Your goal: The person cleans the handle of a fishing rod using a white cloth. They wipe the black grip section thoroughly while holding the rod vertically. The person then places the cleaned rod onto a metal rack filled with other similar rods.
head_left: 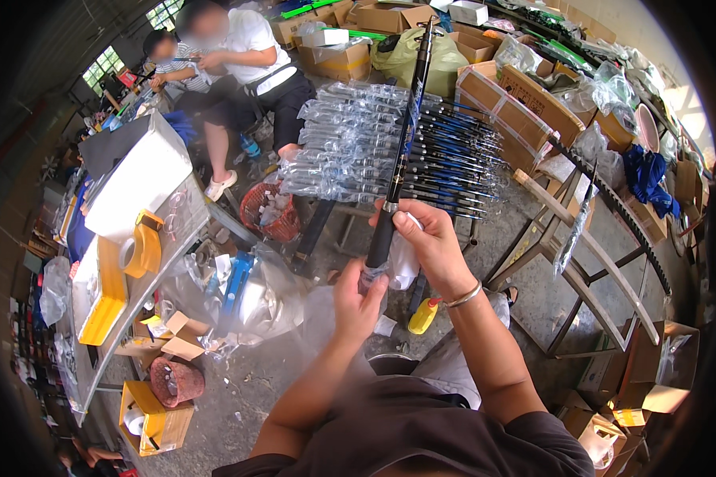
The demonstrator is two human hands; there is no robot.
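A black telescopic fishing rod (410, 127) with blue markings stands upright, slightly tilted, in front of me. My left hand (356, 306) is closed around the butt end of its dark handle, where a bit of clear plastic shows. Higher up, my right hand (428, 242) grips the rod near the silver ring above the handle. A white cloth or wipe (406, 264) hangs between the right palm and the handle. Just beyond lies a row of similar rods (457, 155), their handle ends covered in clear plastic sleeves (346, 143).
At left, a table (147, 306) bears a white box (139, 187) and yellow tape (145, 242). Red baskets (269, 213) and a yellow bottle (425, 316) are on the floor. A wooden rack (589, 238) stands right; cartons (525, 103) lie behind. Two people (250, 56) sit at far left.
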